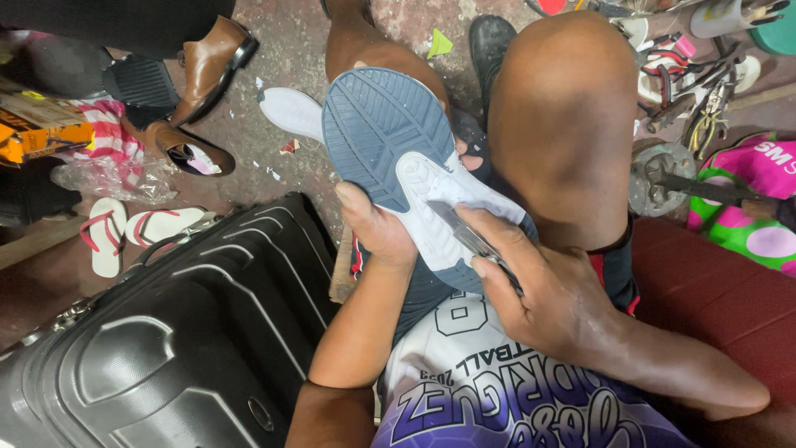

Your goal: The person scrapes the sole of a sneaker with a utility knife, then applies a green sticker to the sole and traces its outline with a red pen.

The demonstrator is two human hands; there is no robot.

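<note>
Two hands on the upturned sneaker sole (390, 141): left hand (377, 228) clamps its edge, right hand (547, 290) grips a blade (458, 226) at the heel, sole apparently mostly attached, trimming barely begun.

Probably a cobbler's workshop: scattered shoes (207, 75), tools (696, 99) (floor-level)

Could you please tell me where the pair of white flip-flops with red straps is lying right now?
In the head view, the flip-flops lie on the floor at far left, just beyond the black suitcase and below the brown leather shoes.
</note>
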